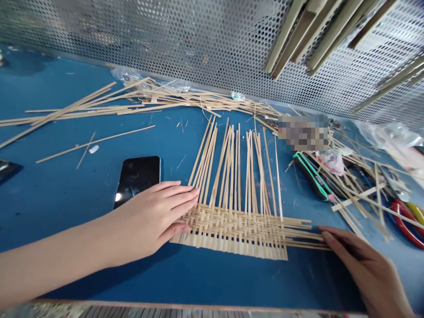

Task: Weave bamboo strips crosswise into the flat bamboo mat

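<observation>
A partly woven mat of thin bamboo strips (pixel 228 224) lies on the blue table, its long loose strips fanning away from me. Over its left end rests my left hand (pixel 159 210), fingers stretched out flat and the thumb on the weave. At the right side, several strip ends stick out of the mat. My right hand (pixel 361 260) pinches the end of one bamboo strip (pixel 308 235) there between thumb and forefinger; its other fingers are partly hidden. A black phone (pixel 137 179) lies just beyond my left hand.
Loose bamboo strips (pixel 185 101) are heaped along the back, before a perforated metal panel (pixel 198 39). On the right lie a green-black utility knife (pixel 311 176), red-handled pliers (pixel 406 225) and plastic bags (pixel 391 137). The table's front edge (pixel 165 305) runs below the mat.
</observation>
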Action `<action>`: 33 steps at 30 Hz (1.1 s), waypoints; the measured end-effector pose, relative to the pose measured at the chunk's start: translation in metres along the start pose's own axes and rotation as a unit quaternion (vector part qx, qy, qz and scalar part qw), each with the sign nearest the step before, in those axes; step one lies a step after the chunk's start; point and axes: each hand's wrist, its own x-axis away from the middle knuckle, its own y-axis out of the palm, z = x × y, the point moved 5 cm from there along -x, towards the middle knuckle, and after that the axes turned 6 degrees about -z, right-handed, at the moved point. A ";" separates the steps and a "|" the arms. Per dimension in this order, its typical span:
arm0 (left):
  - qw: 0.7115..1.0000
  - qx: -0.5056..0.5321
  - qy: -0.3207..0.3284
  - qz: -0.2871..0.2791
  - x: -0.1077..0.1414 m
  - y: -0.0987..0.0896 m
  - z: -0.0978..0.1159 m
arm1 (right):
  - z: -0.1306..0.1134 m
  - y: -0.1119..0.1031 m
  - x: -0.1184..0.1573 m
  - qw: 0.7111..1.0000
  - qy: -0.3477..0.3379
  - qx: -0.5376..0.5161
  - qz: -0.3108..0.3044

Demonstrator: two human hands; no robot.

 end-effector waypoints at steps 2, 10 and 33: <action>1.000 -0.003 -0.004 0.016 0.001 0.001 0.001 | 0.001 0.000 -0.001 1.000 -0.009 0.010 -0.003; 0.999 -0.023 0.021 0.028 -0.013 -0.005 0.003 | -0.002 -0.001 -0.001 1.000 0.004 0.006 0.010; 0.996 0.021 0.035 0.077 -0.031 -0.006 0.019 | -0.222 0.141 -0.011 0.686 -0.613 0.252 -0.300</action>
